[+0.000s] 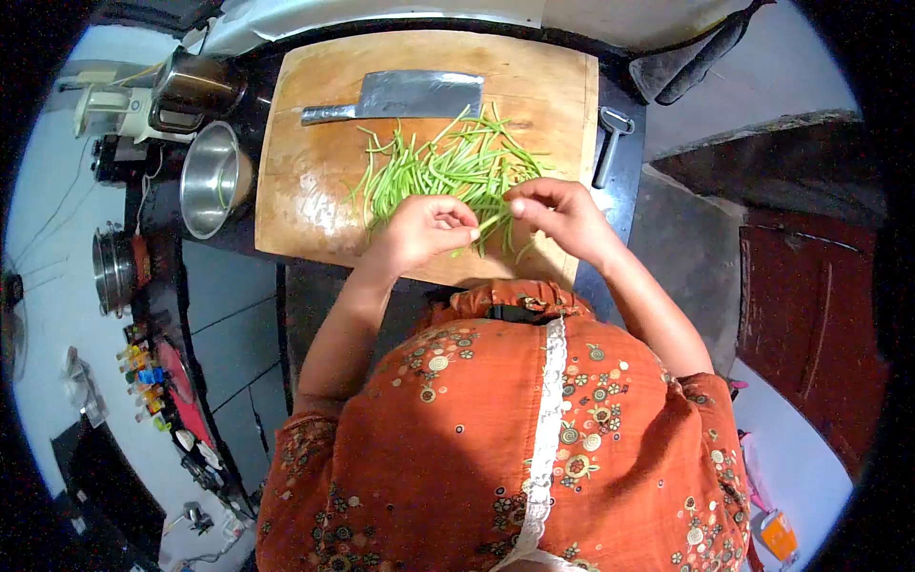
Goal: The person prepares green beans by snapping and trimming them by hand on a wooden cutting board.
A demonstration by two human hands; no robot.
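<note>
"What do the hands have there?"

"The left hand [429,229] pinches a green stem [493,221] between thumb and finger, and the right hand [562,212] pinches it too, so it bridges the gap between them."

"And the other stems?"

"In a loose pile [434,176] just beyond both hands, on the cutting board [310,167]."

"Is that a knife past the pile?"

"Yes, a cleaver [419,93], lying flat farther out from the hands, its handle towards the left hand's side."

"I see a peeler [612,148] too."

"Right of the right hand, off the board. And out left of the left hand there's a metal bowl [202,181] with some green inside."
</note>
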